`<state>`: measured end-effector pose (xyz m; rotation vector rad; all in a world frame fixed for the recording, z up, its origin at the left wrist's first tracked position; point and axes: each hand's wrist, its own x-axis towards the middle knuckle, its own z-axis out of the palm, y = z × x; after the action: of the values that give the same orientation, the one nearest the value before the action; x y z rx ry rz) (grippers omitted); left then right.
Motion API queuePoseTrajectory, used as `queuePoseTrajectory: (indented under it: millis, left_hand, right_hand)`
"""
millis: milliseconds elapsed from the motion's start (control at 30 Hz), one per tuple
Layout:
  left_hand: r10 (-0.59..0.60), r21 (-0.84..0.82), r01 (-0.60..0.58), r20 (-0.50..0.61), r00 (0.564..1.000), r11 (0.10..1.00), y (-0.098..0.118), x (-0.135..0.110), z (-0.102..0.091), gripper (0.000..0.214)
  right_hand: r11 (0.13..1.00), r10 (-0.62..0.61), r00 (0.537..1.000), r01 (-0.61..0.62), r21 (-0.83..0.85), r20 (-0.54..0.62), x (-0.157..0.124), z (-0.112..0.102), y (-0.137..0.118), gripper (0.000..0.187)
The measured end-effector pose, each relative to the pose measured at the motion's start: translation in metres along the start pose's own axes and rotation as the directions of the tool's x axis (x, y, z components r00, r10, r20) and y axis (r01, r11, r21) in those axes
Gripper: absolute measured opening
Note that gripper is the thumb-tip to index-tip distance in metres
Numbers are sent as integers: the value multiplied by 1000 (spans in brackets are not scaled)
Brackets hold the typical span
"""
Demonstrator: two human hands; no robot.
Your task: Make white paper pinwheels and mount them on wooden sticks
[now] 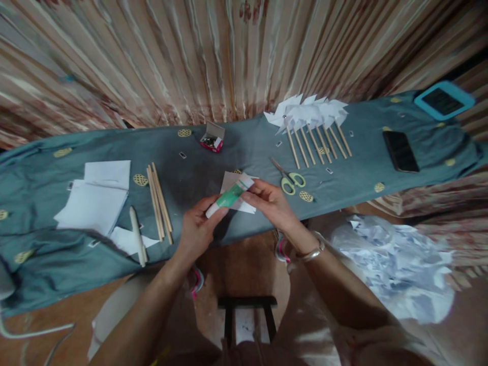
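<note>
A white glue stick with a green label is held slantwise over the table's front edge. My left hand is closed on its lower left end, thumb along the side. Fingers and thumb of my right hand pinch its upper right end. Beneath the hands lies white paper, partly covered by them. Green-handled scissors rest just right of my right hand, their blades pointing to the back left. Behind the hands stands a small red box, lid up, with small shiny metal pieces inside.
Several white paper pinwheels on sticks lie in a row at the back right. A phone and a blue-framed tablet are farther right. At left are paper sheets, wooden sticks and a white pen-like tool.
</note>
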<state>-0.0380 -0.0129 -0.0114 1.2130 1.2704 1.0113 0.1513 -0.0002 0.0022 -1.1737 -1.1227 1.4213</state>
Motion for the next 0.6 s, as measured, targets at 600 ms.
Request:
queuePoseTrajectory:
  millis: [600]
  left_hand:
    - [-33, -93, 38, 56, 998, 995, 11, -5, 16, 32]
  right_hand:
    - [928, 204, 974, -160, 337, -101, -2, -6, 5, 43]
